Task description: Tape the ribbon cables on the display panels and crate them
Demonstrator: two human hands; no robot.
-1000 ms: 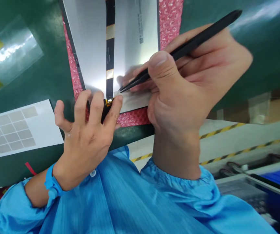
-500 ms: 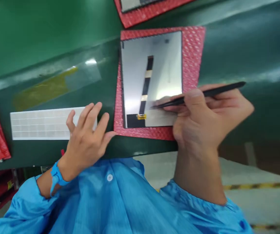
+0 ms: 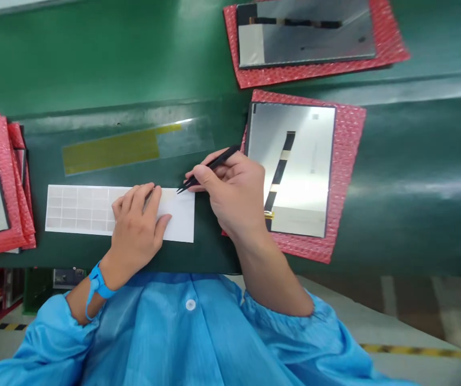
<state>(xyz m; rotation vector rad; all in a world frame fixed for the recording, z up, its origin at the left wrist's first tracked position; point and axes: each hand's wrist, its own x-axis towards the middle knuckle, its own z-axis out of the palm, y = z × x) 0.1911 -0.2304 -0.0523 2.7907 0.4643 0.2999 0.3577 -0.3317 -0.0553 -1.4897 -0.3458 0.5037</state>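
My left hand (image 3: 137, 228) lies flat, fingers stretched out, on a white sheet of labels (image 3: 81, 209) marked in a grid. Its right end is plain white. Pinched in my right hand (image 3: 234, 195) is a pair of black tweezers (image 3: 214, 163), whose tips point down at the top edge of that plain end; whether they touch it I cannot tell. Just right of that hand, a display panel (image 3: 306, 177) with a dark ribbon cable (image 3: 281, 171) rests on red bubble wrap (image 3: 345, 161). My right hand and forearm cover the panel's lower left corner.
Behind the label sheet lies a clear strip with a yellow-green section (image 3: 112, 153). Another panel (image 3: 311, 37) on red bubble wrap sits at the back right. More panels in red wrap (image 3: 13, 187) are stacked at the left. The table's front edge runs close to my body.
My right hand has moved left with the tweezers, from over the display panel to the label sheet. My left hand stays on the sheet. The view has shifted, showing more of the back panel.
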